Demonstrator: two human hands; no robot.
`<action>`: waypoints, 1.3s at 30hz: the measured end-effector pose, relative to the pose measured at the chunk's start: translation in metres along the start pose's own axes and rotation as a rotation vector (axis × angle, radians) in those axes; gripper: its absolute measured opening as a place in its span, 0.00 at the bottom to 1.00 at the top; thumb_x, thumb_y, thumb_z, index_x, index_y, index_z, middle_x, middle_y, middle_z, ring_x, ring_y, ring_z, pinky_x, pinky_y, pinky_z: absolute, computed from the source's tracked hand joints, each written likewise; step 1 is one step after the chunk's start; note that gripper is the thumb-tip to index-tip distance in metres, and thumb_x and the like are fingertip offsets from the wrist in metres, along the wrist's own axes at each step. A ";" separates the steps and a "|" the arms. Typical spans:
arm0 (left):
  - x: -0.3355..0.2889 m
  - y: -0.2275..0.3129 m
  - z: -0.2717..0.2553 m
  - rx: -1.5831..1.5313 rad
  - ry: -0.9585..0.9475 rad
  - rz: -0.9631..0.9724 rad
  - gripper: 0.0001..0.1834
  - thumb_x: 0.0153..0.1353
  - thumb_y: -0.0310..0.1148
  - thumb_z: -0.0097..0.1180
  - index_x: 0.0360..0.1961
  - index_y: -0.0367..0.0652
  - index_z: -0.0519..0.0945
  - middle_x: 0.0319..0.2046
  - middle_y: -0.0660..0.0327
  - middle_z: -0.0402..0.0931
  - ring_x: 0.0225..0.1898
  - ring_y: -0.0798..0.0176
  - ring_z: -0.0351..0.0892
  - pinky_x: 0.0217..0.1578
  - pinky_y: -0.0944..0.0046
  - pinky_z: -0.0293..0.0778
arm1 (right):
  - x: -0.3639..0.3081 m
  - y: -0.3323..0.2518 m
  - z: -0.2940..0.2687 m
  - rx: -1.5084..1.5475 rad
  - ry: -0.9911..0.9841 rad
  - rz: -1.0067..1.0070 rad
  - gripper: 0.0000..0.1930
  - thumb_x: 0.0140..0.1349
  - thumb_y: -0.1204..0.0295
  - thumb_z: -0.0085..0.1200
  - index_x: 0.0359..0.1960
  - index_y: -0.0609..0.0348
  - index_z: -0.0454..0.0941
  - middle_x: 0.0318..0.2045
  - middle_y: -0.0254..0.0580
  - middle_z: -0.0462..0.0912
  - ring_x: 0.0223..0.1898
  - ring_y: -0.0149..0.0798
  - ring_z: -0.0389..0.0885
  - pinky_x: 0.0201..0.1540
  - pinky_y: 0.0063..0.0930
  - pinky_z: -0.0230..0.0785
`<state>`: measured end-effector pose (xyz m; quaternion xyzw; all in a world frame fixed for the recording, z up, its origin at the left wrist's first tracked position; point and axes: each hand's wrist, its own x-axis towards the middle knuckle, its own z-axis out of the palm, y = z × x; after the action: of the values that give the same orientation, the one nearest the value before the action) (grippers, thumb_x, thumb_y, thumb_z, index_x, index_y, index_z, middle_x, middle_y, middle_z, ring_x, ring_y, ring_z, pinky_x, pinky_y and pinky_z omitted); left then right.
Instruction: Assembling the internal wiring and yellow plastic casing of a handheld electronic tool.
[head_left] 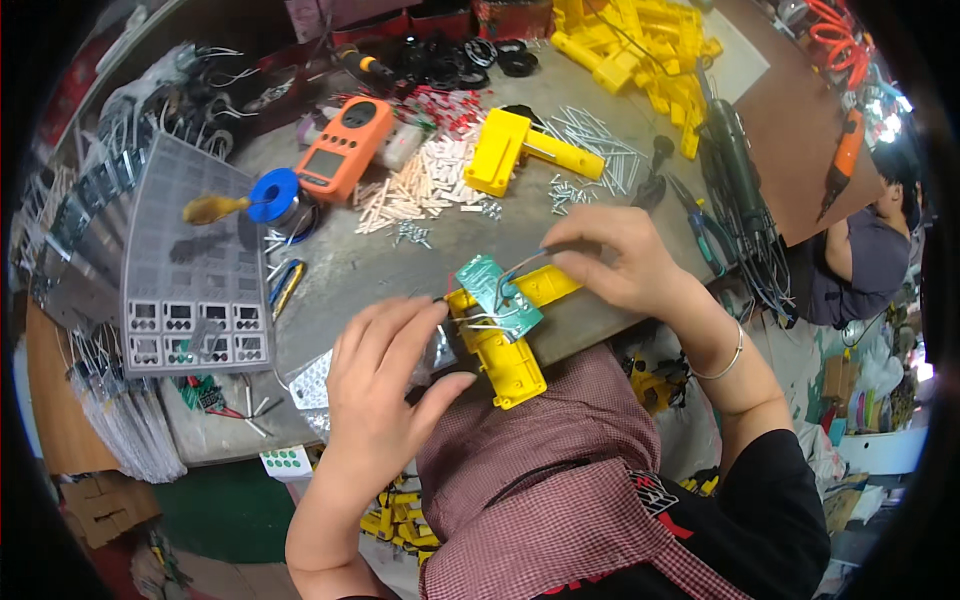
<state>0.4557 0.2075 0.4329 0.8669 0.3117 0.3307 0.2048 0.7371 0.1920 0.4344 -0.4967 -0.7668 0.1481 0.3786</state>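
An open yellow plastic housing half [512, 370] lies at the table's front edge, partly over my lap. On it sits a green circuit board [497, 296] with several thin wires attached, set at an angle across the shell. My right hand [618, 262] pinches wires [522, 266] that rise from the board, thumb and forefinger together. On the other side, my left hand [385, 375] has its fingers and thumb apart, the fingertips close to the housing's left end. Whether those fingertips touch a dark part there, I cannot tell.
Behind lie a yellow housing [500, 150], pale sleeves [425, 180], screws and an orange multimeter [345, 148]. At left are a parts tray [195, 250] and a blue solder spool [275, 195]. Pliers [700, 225] lie right, beneath a hanging orange screwdriver [846, 155]. Another person [865, 250] sits far right.
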 end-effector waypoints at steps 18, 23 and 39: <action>0.029 0.014 0.049 -0.056 -0.176 -0.203 0.10 0.48 0.27 0.62 0.29 0.41 0.72 0.27 0.59 0.72 0.35 0.52 0.70 0.42 0.55 0.64 | 0.029 0.036 0.031 -0.412 -0.293 -0.135 0.09 0.55 0.65 0.59 0.32 0.56 0.80 0.34 0.41 0.78 0.42 0.45 0.79 0.41 0.39 0.74; 0.042 0.005 0.034 0.014 -0.293 -0.119 0.08 0.53 0.28 0.61 0.32 0.38 0.76 0.29 0.55 0.75 0.38 0.47 0.75 0.59 0.45 0.62 | 0.022 0.044 0.017 -0.219 -0.286 -0.068 0.13 0.56 0.65 0.59 0.41 0.56 0.78 0.38 0.43 0.77 0.47 0.47 0.76 0.49 0.40 0.70; 0.032 0.005 0.038 -0.015 -0.220 -0.081 0.11 0.42 0.22 0.66 0.28 0.40 0.77 0.28 0.57 0.72 0.35 0.50 0.71 0.37 0.54 0.69 | 0.196 0.082 0.048 -0.215 0.077 -0.062 0.24 0.54 0.70 0.59 0.55 0.47 0.75 0.38 0.46 0.80 0.41 0.46 0.81 0.46 0.36 0.74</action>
<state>0.5032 0.2202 0.4233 0.8831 0.3195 0.2275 0.2575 0.7124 0.4084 0.4384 -0.5160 -0.7780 0.0339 0.3567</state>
